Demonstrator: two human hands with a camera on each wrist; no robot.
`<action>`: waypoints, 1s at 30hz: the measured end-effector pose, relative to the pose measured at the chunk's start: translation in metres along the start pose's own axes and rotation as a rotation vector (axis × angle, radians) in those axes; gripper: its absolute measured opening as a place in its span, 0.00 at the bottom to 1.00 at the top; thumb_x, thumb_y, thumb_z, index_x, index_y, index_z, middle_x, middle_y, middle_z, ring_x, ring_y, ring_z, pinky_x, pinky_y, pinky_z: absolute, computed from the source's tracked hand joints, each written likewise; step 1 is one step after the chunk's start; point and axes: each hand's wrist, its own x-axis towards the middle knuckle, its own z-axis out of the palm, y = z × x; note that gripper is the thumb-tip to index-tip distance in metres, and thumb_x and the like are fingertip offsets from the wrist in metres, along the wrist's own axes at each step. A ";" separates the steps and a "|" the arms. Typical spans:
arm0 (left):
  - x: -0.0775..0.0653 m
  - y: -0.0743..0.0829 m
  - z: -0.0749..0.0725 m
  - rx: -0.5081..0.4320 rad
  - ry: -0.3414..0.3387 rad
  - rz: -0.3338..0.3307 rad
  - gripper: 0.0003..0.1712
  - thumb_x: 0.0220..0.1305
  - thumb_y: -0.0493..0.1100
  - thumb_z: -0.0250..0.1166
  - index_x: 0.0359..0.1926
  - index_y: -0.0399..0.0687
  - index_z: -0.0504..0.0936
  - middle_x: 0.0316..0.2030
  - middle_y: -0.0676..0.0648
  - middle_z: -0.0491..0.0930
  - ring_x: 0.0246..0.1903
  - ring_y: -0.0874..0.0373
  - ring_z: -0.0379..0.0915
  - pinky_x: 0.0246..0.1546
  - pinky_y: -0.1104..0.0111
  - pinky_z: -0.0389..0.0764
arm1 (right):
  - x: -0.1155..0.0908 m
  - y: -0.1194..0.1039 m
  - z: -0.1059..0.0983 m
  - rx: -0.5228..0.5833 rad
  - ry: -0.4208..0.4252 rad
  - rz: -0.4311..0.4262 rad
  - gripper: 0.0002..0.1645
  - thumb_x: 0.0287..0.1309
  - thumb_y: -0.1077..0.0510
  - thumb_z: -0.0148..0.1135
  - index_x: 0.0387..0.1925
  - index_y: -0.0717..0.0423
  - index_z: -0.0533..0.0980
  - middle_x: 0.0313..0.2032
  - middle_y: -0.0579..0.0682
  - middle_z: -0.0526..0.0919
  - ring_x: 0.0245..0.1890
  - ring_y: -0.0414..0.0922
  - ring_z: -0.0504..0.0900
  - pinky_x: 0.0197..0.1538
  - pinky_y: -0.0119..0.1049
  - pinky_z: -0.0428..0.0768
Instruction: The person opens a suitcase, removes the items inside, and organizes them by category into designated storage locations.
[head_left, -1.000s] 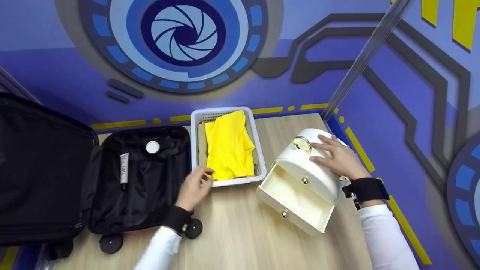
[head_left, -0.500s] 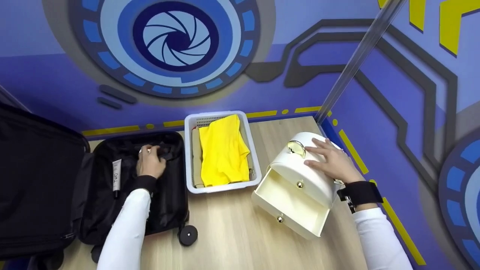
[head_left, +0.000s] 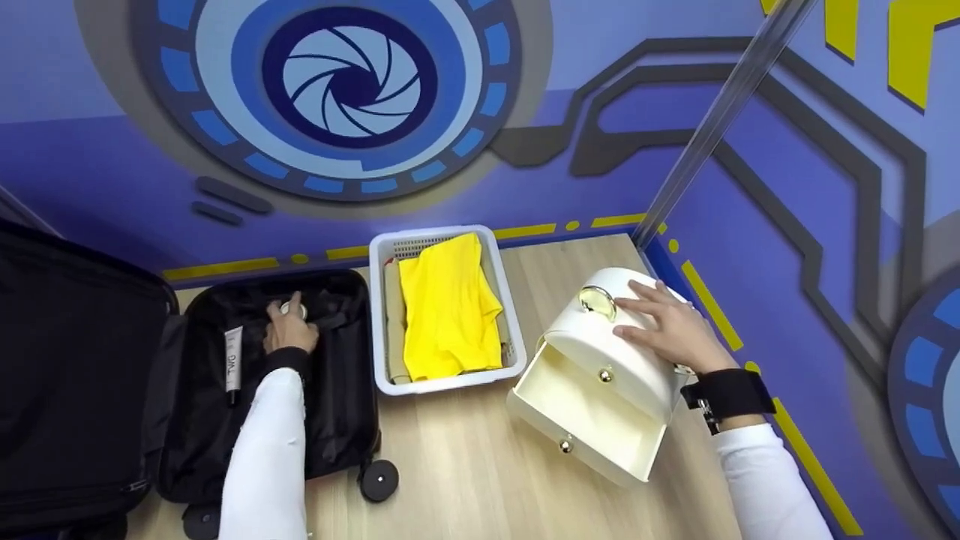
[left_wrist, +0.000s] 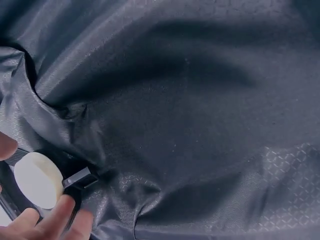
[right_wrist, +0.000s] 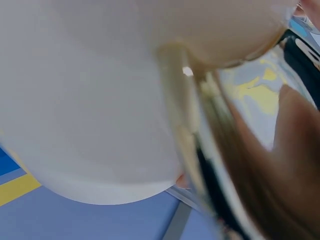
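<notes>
In the head view my left hand (head_left: pixel 291 330) is inside the black suitcase (head_left: pixel 341 405), its fingers about a small round white-lidded container (left_wrist: pixel 39 180). The left wrist view has a fingertip at the container's edge, with the thumb beside it and a small gap between. A white tube (head_left: pixel 234 364) with a black cap lies to the left of that hand. My right hand (head_left: pixel 675 330) rests with spread fingers on the rounded top of a white drawer box (head_left: pixel 637 360). Near its fingertips is a gold ring handle (head_left: pixel 598 303). The lower drawer (head_left: pixel 592 412) is pulled out.
Between suitcase and drawer box stands a white basket (head_left: pixel 442 388) with folded yellow cloth (head_left: pixel 450 307) over other cloths. The suitcase lid (head_left: pixel 67 375) stands open at left. Walls close the back and right side. A suitcase wheel (head_left: pixel 379 481) sticks out at the front.
My left hand has moved from the basket's front left corner into the suitcase, to the round container. My right hand has stayed on the drawer box. The camera view has shifted slightly.
</notes>
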 end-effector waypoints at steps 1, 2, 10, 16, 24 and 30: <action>-0.001 0.000 0.000 0.006 0.004 -0.008 0.42 0.67 0.37 0.60 0.80 0.46 0.58 0.75 0.25 0.48 0.56 0.18 0.68 0.53 0.31 0.73 | -0.001 0.000 0.001 -0.002 0.001 -0.002 0.37 0.65 0.35 0.67 0.68 0.49 0.78 0.77 0.57 0.64 0.79 0.68 0.47 0.70 0.78 0.50; -0.001 -0.001 0.001 0.013 0.009 -0.012 0.40 0.68 0.37 0.60 0.79 0.46 0.60 0.74 0.24 0.49 0.56 0.18 0.69 0.53 0.31 0.74 | -0.002 -0.001 0.001 -0.005 0.000 -0.002 0.37 0.65 0.35 0.67 0.68 0.49 0.78 0.77 0.57 0.64 0.79 0.68 0.47 0.70 0.78 0.50; -0.008 -0.008 0.008 0.003 0.110 -0.013 0.28 0.65 0.32 0.63 0.66 0.38 0.75 0.63 0.25 0.63 0.50 0.19 0.74 0.50 0.34 0.77 | -0.002 -0.003 0.005 -0.013 0.005 -0.019 0.37 0.64 0.35 0.68 0.68 0.49 0.78 0.77 0.57 0.64 0.79 0.68 0.48 0.68 0.80 0.49; -0.011 -0.007 0.004 -0.096 0.196 -0.002 0.26 0.62 0.35 0.68 0.61 0.40 0.75 0.60 0.27 0.63 0.47 0.22 0.75 0.48 0.37 0.77 | 0.000 -0.003 0.006 -0.010 -0.002 -0.010 0.38 0.64 0.34 0.68 0.68 0.48 0.78 0.77 0.56 0.64 0.80 0.67 0.47 0.69 0.80 0.49; -0.027 0.028 -0.007 -0.333 0.292 0.070 0.26 0.67 0.44 0.67 0.62 0.45 0.68 0.59 0.31 0.61 0.46 0.29 0.74 0.47 0.41 0.75 | 0.000 -0.001 0.001 0.008 0.012 0.001 0.38 0.64 0.35 0.68 0.68 0.49 0.78 0.77 0.57 0.64 0.80 0.67 0.47 0.69 0.80 0.48; -0.064 0.069 -0.011 -0.560 0.333 0.220 0.25 0.70 0.43 0.67 0.64 0.42 0.74 0.54 0.37 0.68 0.40 0.48 0.77 0.42 0.68 0.79 | 0.001 0.000 0.000 0.007 0.003 0.008 0.38 0.64 0.34 0.67 0.68 0.48 0.78 0.77 0.56 0.64 0.80 0.67 0.47 0.69 0.79 0.48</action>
